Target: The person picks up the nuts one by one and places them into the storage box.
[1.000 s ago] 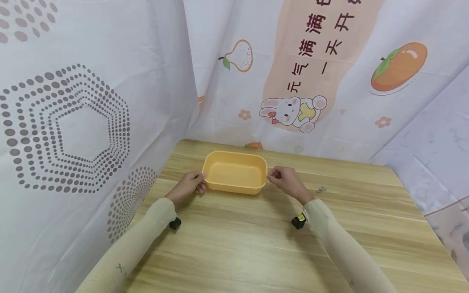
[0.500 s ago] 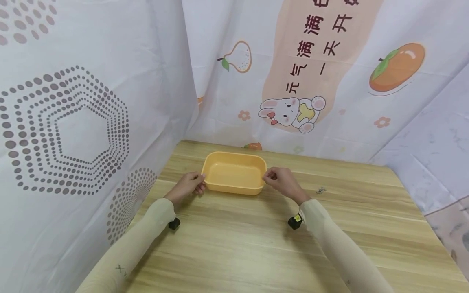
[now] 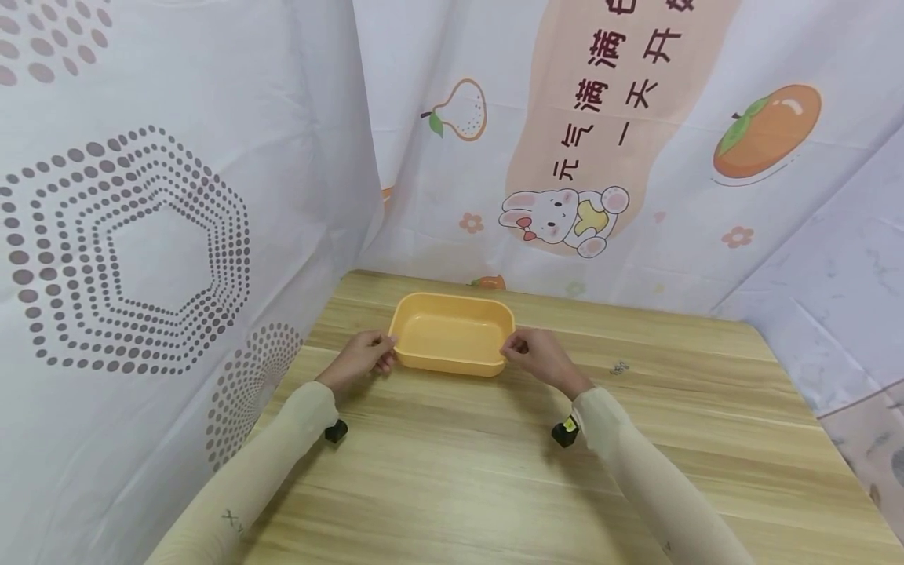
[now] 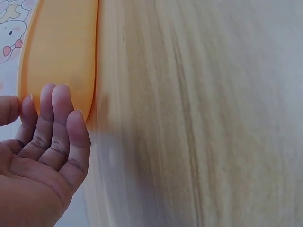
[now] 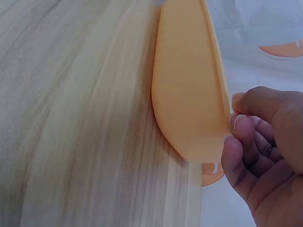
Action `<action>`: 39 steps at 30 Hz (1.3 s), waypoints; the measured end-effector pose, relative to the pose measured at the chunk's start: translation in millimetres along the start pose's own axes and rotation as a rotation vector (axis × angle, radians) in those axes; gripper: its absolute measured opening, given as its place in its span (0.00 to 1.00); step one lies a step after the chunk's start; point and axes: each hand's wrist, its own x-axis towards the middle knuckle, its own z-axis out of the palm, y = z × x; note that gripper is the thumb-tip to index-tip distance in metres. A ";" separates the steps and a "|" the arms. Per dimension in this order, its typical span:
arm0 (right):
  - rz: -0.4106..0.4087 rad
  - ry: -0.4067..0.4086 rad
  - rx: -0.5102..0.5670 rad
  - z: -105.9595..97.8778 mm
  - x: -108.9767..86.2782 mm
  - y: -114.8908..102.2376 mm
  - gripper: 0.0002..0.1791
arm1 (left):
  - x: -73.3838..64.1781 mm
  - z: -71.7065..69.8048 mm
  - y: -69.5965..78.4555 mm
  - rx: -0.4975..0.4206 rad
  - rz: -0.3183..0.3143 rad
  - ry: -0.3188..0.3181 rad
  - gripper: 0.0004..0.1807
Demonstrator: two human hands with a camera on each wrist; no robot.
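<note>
A yellow rectangular plastic tub (image 3: 452,366) stands on the wooden table near its back edge. In the head view my left hand (image 3: 359,359) pinches the tub's left rim between thumb and index finger. The left wrist view shows that left hand (image 4: 45,151) with its other fingers extended along the tub's end (image 4: 61,42). My right hand (image 3: 542,357) is at the tub's front right corner. In the right wrist view, thumb and curled fingers of the right hand (image 5: 265,146) pinch at the rim of the tub (image 5: 189,85); the exact contact is partly hidden.
Several tiny grey pieces (image 3: 619,367) lie on the table (image 3: 452,471) to the right of my right hand. A patterned white curtain (image 3: 176,196) hangs along the left side, and a printed sheet (image 3: 438,180) hangs behind the tub.
My right hand has moved slightly left and toward me, from the tub's right side to its front right corner. The left hand and the tub stay about where they were.
</note>
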 end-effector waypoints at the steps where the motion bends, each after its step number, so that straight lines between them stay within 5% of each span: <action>1: -0.004 -0.001 0.002 0.4 -0.1 0.0 0.04 | 0.6 0.3 -0.2 0.001 -0.003 0.001 0.19; 39: 0.017 -0.045 0.016 -4.1 -5.0 5.3 0.06 | 0.3 2.2 -2.6 -0.013 0.051 0.000 0.21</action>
